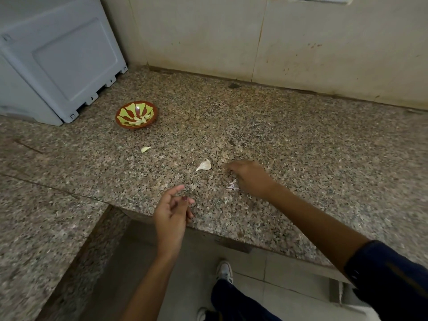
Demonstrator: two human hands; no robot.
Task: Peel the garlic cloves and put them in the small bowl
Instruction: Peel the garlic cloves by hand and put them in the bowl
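Nearest the camera, at the bottom of the frame, dark trouser legs (pixel 234 304) and a white shoe (pixel 224 272) stand on a pale tiled floor (pixel 185 274), and a dark blue sleeve (pixel 389 281) fills the lower right corner.

Just above, the left hand (pixel 172 216) hovers over the front edge of the speckled granite table (pixel 301 147), palm turned up. Its fingers (pixel 177 188) are loosely curled and a little apart, holding nothing that can be made out.

To its right, the right hand (pixel 251 177) reaches further onto the table, palm down, with its fingers bent toward the surface. Motion blur hides whether they pinch anything. Just beside this hand, on its left lower side, lies a scrap of whitish-purple garlic skin (pixel 231 185).

An unpeeled garlic clove (pixel 204 165) lies on the table just left of the right hand, not touched by it. Another clove (pixel 145 149), pale yellow and smooth, lies further left, well apart from both hands.

Beyond that, toward the upper left of the frame, the small bowl (pixel 137 117) sits upright on the table. It is brown-rimmed with a green and red pattern, and pale clove pieces (pixel 139 120) rest inside it. A grey plastic appliance (pixel 58 66) stands in the upper left corner, and a stained beige wall (pixel 278 42) runs along the back.
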